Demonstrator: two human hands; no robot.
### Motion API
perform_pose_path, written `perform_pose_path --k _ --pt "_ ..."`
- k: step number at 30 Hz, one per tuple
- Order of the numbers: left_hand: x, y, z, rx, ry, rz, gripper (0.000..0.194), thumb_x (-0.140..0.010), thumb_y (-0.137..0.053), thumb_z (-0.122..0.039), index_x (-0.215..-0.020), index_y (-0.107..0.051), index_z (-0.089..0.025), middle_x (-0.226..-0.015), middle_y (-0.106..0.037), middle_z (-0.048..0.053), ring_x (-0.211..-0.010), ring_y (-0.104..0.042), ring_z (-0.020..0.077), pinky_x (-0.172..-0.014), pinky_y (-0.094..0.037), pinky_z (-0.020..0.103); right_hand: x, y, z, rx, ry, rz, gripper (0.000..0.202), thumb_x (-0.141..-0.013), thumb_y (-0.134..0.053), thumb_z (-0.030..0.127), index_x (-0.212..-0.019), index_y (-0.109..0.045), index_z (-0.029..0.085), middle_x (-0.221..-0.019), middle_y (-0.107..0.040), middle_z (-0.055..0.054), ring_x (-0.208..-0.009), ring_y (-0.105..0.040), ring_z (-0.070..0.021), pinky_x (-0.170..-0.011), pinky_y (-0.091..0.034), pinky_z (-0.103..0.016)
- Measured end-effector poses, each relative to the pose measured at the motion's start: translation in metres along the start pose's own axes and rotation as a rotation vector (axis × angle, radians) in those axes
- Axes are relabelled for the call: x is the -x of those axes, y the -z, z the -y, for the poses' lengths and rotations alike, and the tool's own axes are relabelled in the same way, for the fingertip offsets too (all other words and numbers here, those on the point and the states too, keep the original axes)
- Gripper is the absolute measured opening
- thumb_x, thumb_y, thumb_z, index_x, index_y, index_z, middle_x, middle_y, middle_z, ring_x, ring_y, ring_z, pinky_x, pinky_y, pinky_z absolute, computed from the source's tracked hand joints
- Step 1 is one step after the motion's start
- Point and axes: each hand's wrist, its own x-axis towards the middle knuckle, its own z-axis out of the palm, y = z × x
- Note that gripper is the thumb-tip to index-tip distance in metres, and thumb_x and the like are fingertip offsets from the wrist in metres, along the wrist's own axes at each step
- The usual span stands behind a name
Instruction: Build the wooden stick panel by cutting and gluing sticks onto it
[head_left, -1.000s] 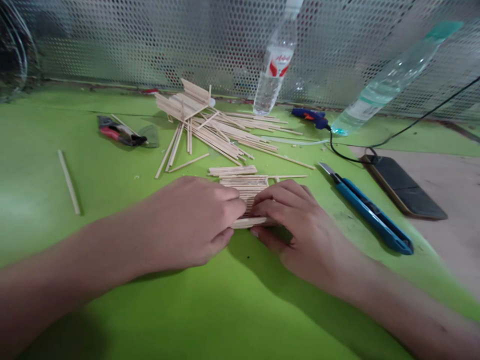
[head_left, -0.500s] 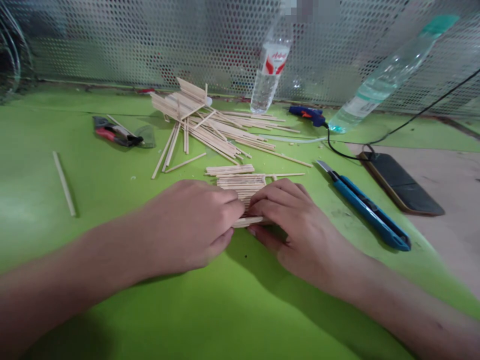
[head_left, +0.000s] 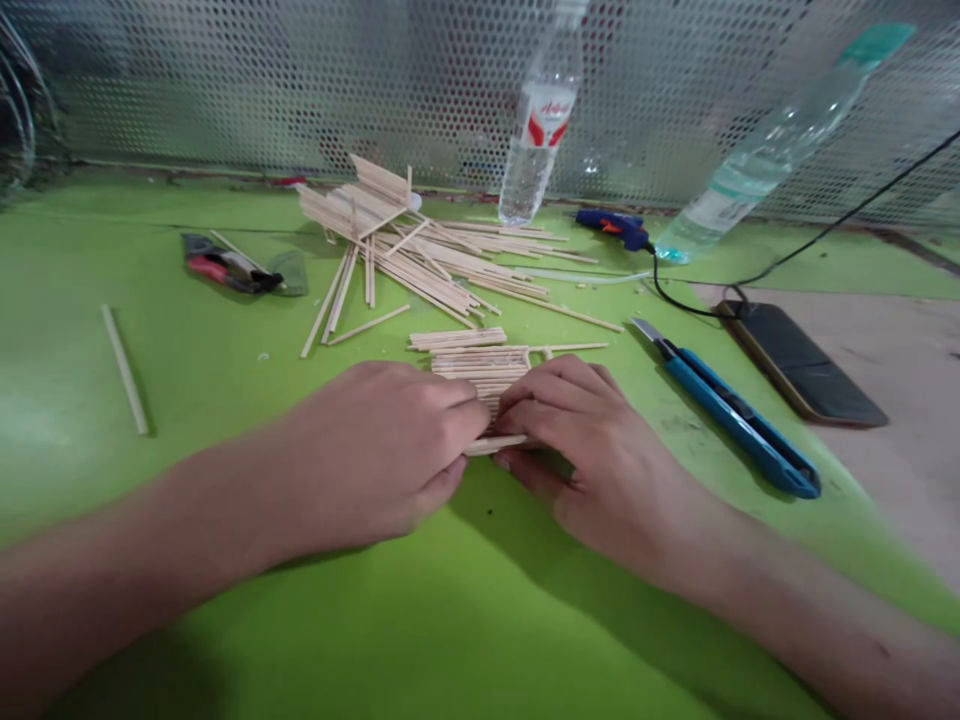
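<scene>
A small panel of wooden sticks laid side by side (head_left: 484,368) lies on the green table in the middle. My left hand (head_left: 401,440) pinches the left part of its near edge, where a short strip of sticks (head_left: 491,444) stands against the panel. The right part of that edge is between the fingers and thumb of my right hand (head_left: 581,430). Both hands' fingertips are partly hidden behind the strip. Just beyond the panel lies a short bundle of sticks (head_left: 457,339).
Behind are a stick pile (head_left: 442,275), a stick structure (head_left: 360,208), two bottles (head_left: 536,130) (head_left: 735,185) and a blue glue gun (head_left: 613,226). A cutter with bare blade (head_left: 739,420) and a phone (head_left: 806,362) lie right; a black-red tool (head_left: 229,268) and a stick (head_left: 125,370) left.
</scene>
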Motion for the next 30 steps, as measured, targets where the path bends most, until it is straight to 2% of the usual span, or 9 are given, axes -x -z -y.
perform_pose_path --k 11,18,24,30 --pt "-0.0034 0.0019 -0.0011 0.038 0.023 0.037 0.009 -0.094 -0.052 -0.02 -0.09 -0.06 -0.022 -0.088 -0.069 0.002 -0.074 -0.062 0.0217 -0.065 -0.041 0.038 0.0001 0.0014 -0.0003 0.008 -0.007 0.019 0.015 -0.089 -0.064 0.006 -0.092 -0.071 0.019 -0.101 -0.073 -0.007 -0.105 -0.058 -0.0284 -0.09 -0.043 -0.046" --pt "-0.0039 0.0037 -0.0022 0.068 0.078 0.044 0.007 -0.092 -0.052 -0.019 -0.091 -0.059 -0.021 -0.086 -0.067 0.002 -0.07 -0.06 0.0191 -0.064 -0.04 0.036 0.0 0.0009 0.0017 0.025 -0.032 0.022 0.014 -0.085 -0.065 0.007 -0.092 -0.07 0.018 -0.1 -0.072 -0.008 -0.103 -0.058 -0.0288 -0.089 -0.043 -0.046" --pt "-0.0045 0.0039 -0.0051 0.105 0.137 0.051 0.006 -0.089 -0.052 -0.019 -0.085 -0.056 -0.021 -0.082 -0.066 0.001 -0.065 -0.056 0.0167 -0.059 -0.036 0.034 0.0006 -0.0002 0.0017 0.019 -0.03 0.013 0.016 -0.082 -0.064 0.006 -0.093 -0.07 0.016 -0.097 -0.071 -0.008 -0.1 -0.058 -0.0276 -0.087 -0.043 -0.045" --pt "-0.0061 0.0033 -0.0047 0.126 0.145 0.04 0.005 -0.087 -0.054 -0.019 -0.084 -0.056 -0.021 -0.081 -0.066 0.001 -0.065 -0.056 0.0171 -0.059 -0.035 0.034 0.0005 0.0 0.0012 -0.006 -0.038 0.006 0.018 -0.081 -0.066 0.006 -0.094 -0.071 0.018 -0.097 -0.072 -0.008 -0.099 -0.058 -0.0277 -0.087 -0.043 -0.044"
